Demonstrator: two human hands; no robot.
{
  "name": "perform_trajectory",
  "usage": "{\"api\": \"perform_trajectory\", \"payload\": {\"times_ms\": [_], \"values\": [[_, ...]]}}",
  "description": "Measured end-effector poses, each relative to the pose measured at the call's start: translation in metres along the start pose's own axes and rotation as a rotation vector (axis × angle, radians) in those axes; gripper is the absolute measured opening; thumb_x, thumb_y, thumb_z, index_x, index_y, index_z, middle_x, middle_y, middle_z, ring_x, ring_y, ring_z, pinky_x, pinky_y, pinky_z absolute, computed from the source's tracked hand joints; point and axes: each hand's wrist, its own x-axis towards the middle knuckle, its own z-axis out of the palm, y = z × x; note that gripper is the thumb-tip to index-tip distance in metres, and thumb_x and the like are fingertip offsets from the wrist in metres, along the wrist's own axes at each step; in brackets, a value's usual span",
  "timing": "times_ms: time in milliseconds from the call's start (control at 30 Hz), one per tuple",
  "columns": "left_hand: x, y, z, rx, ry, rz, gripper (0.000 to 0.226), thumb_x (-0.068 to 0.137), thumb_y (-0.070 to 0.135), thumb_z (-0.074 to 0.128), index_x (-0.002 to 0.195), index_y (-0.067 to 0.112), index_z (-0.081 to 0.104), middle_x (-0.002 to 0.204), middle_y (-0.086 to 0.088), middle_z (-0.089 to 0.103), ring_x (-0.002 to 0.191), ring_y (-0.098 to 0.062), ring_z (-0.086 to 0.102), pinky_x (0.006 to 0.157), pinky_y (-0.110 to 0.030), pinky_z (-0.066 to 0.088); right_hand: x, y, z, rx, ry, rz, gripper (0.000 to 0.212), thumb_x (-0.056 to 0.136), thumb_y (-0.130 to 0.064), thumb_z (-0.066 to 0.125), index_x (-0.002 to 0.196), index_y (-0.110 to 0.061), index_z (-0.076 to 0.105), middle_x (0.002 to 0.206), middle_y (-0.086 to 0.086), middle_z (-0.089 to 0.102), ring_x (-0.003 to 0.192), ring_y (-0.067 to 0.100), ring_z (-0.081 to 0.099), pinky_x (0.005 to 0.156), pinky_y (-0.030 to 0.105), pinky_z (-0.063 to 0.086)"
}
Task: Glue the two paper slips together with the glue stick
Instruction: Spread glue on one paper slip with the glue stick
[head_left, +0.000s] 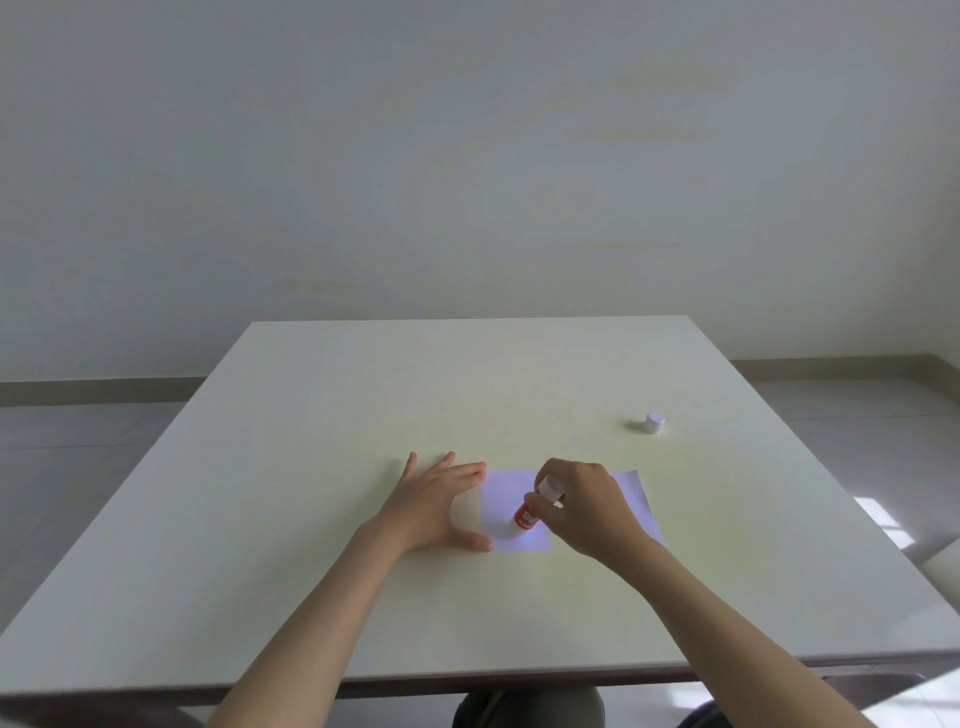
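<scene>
A big pale table (363, 395) stands by a plain wall (467, 156). The left hand (441, 506) lies flat, fingers spread, beside the paper slips (501, 493). The right hand (584, 506) grips the glue stick (530, 512) pressed on them; a white cap (655, 423) sits well apart.

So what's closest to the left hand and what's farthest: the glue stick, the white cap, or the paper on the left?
From the left hand, in the head view:
1. Left paper slip: the fingers rest on its left edge.
2. Glue stick: just right of that, held by the right hand, tip down on the slip.
3. White cap: far back on the right of the table.
</scene>
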Motion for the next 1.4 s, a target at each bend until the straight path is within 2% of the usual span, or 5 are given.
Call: {"api": "perform_trajectory", "payload": {"times_ms": [200,300,533,833,1400], "values": [[-0.001,-0.001,0.000,0.000,0.010,0.001,0.101,0.064,0.074,0.062,0.148,0.031,0.024,0.156,0.024,0.018,0.147,-0.007,0.004,0.118,-0.053,-0.008,-0.004,0.013,-0.012,-0.039,0.035,0.055,0.013,0.083,-0.021,0.062,0.071,-0.017,0.058,0.068,-0.006,0.068,0.052,0.000,0.045,0.052,0.007,0.033],[-0.001,0.000,0.000,0.003,0.005,-0.001,0.101,0.064,0.074,0.062,0.147,0.031,0.025,0.156,0.024,0.018,0.147,-0.007,0.004,0.117,-0.054,-0.008,-0.002,0.017,-0.017,-0.023,0.040,0.084,0.010,0.082,-0.018,0.063,0.074,-0.013,0.062,0.067,-0.006,0.064,0.059,0.009,0.047,0.051,0.013,0.030],[0.000,0.000,-0.002,0.022,-0.019,-0.021,0.100,0.066,0.073,0.061,0.148,0.033,0.021,0.156,0.025,0.016,0.147,-0.006,0.002,0.116,-0.055,-0.010,0.016,-0.003,-0.016,0.062,0.153,0.054,0.013,0.077,-0.019,0.062,0.066,-0.018,0.055,0.039,-0.018,0.051,0.044,0.002,0.042,0.045,0.016,0.024],[-0.001,0.002,-0.004,-0.008,-0.030,-0.008,0.088,0.068,0.070,0.062,0.144,0.039,0.028,0.155,0.028,0.016,0.148,-0.008,0.000,0.114,-0.060,-0.012,0.038,-0.026,0.023,0.026,0.047,-0.009,0.015,0.081,-0.021,0.060,0.084,-0.008,0.065,0.079,0.005,0.071,0.065,0.019,0.049,0.047,0.018,0.027],[0.002,0.004,-0.006,0.079,-0.038,-0.061,0.101,0.060,0.077,0.060,0.146,0.035,0.026,0.154,0.028,0.019,0.147,-0.006,0.008,0.109,-0.069,-0.008,0.031,0.016,-0.017,-0.006,0.143,0.180,0.014,0.081,-0.018,0.062,0.085,-0.005,0.066,0.069,0.001,0.057,0.066,0.024,0.049,0.052,0.026,0.030]]}}
